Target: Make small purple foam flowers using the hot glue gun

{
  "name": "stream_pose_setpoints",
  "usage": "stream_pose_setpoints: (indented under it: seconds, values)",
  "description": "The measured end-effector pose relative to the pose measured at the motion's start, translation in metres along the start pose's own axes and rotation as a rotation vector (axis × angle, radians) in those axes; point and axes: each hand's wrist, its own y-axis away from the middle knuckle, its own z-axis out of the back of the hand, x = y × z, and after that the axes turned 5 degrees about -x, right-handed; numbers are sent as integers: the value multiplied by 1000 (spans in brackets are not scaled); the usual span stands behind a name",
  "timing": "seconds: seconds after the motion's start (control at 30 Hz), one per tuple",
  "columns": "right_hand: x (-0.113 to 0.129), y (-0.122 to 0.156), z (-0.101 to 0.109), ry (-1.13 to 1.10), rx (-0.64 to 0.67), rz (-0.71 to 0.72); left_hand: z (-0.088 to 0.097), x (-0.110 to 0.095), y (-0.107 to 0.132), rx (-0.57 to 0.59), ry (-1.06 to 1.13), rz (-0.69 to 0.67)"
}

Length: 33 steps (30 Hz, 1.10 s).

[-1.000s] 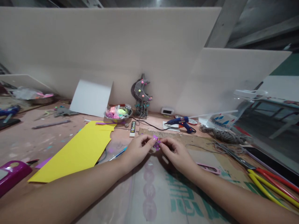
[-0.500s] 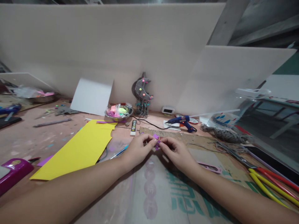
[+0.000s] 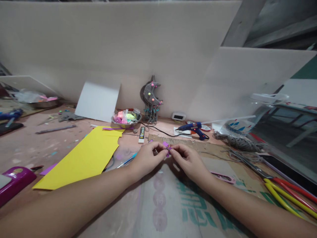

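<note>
My left hand (image 3: 148, 158) and my right hand (image 3: 188, 161) meet at the middle of the table, fingertips pinched together on a small purple foam piece (image 3: 167, 151). Another purple scrap (image 3: 165, 144) lies just beyond the fingers on a cardboard strip (image 3: 198, 145). Both hands rest over a printed plastic sheet (image 3: 173, 201). A large yellow foam sheet (image 3: 86, 157) lies to the left of my left hand, and a blue pen (image 3: 126, 161) lies beside its wrist.
A blue glue gun (image 3: 193, 128) with its cord lies behind the hands. A metal bowl of coloured bits (image 3: 125, 118) and a crescent moon ornament (image 3: 150, 99) stand at the back wall. Scissors (image 3: 250, 165) and coloured sticks (image 3: 289, 195) lie right; twine (image 3: 235, 141) beyond.
The hands stay pinched on the purple piece, with only small finger shifts. The view has tipped slightly, so everything sits a little higher in the picture.
</note>
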Motion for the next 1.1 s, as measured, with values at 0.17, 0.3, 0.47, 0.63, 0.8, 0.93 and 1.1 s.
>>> stream_pose_setpoints:
  seconds: [0.17, 0.3, 0.47, 0.63, 0.8, 0.93, 1.1]
  values:
    - [-1, 0, 0, 45, -5, 5, 1, 1, 0, 27, 10, -14]
    - [1, 0, -1, -13, -21, -38, 2, 3, -1, 21, 17, -30]
    - [3, 0, -1, -44, -41, -40, 2, 3, -2, 6, 27, -11]
    - [3, 0, 1, -24, -12, -22, 1, 0, -1, 0, -14, -5]
    - [0, 0, 0, -20, -18, -4, 1, 1, 0, 22, -5, -20]
    - [1, 0, -1, -27, -3, -36, 1, 2, 0, 24, 13, -26]
    - [6, 1, 1, -44, -25, -46, 0, 3, -1, 25, -13, -24]
